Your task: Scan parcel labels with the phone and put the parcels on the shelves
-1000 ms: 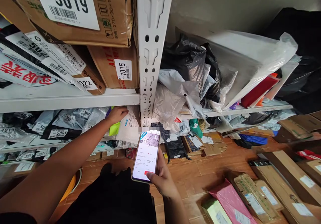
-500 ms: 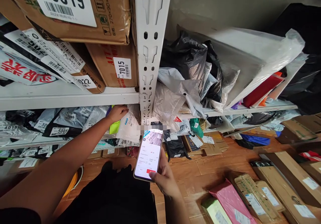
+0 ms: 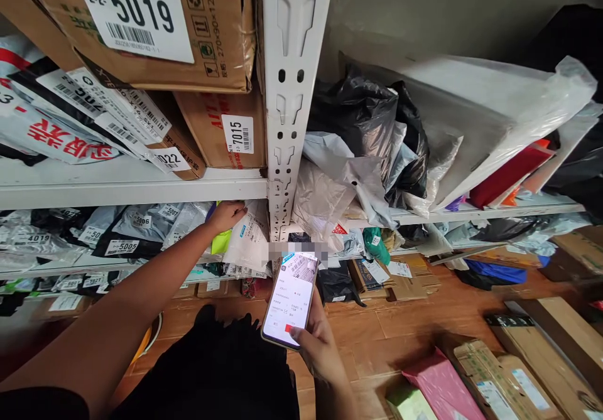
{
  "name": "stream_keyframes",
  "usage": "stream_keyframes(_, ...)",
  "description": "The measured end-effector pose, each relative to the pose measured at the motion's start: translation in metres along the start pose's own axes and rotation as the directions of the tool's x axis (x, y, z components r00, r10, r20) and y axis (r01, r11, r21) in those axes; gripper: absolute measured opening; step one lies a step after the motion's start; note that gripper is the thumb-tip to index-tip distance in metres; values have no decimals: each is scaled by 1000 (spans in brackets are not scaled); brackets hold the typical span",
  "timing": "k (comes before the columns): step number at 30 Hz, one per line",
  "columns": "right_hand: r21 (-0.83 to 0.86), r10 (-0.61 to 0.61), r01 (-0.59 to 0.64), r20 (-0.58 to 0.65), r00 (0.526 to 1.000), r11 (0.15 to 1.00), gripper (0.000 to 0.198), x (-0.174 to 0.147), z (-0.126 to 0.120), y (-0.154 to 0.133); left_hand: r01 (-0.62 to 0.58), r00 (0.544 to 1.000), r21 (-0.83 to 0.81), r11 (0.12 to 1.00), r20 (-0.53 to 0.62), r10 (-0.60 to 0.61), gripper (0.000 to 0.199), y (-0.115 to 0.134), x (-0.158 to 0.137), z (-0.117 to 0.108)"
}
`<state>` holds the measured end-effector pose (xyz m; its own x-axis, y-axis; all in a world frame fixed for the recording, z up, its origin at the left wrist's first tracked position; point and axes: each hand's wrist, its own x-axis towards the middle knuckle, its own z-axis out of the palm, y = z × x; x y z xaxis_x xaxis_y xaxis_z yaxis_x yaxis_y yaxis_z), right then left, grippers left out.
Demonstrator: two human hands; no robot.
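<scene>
My right hand holds a smartphone upright at an angle, its thumb over a red button low on the lit screen. The top of the screen is blurred out. On the lower shelf at left, my left hand is closed at the upper edge of a white plastic mailer with a printed label. Beside that mailer and partly under the hand is a yellow-green packet. Grey and black mailers with number labels, such as a black one marked 5005, lie further left.
A white shelf upright stands between the two shelf bays. Cardboard boxes, one marked 5019, fill the upper left. Black bags and white mailers crowd the right bay. On the wooden floor lie cartons and a pink parcel.
The view has shifted slightly, so everything sits a little further right and lower. Both hands keep their holds, and the thumb is still over the red button.
</scene>
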<state>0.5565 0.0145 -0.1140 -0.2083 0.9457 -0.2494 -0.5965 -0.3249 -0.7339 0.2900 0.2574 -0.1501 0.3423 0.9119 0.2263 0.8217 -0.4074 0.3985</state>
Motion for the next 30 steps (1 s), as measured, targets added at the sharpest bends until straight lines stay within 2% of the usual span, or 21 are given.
stream_keyframes(8,60,20,-15,-84,996,998,92,-2,-1,4,-4,1000,-19,1000,-8,4,32,0,0,1)
stream_keyframes(13,94,66,-58,-89,994,994,98,-5,0,5,-3,1000,-20,1000,-14,3,33,0,0,1)
stream_keyframes(22,86,59,-54,-62,996,995,90,1,3,15,-3,999,0,1000,-39,3,33,0,2,4)
stream_keyframes(26,100,100,-95,-49,994,991,88,3,6,22,42,999,42,998,-27,-41,31,5,3,6)
stream_keyframes(30,182,157,-149,-33,987,972,92,2,13,34,141,990,90,986,-21,-139,27,12,13,17)
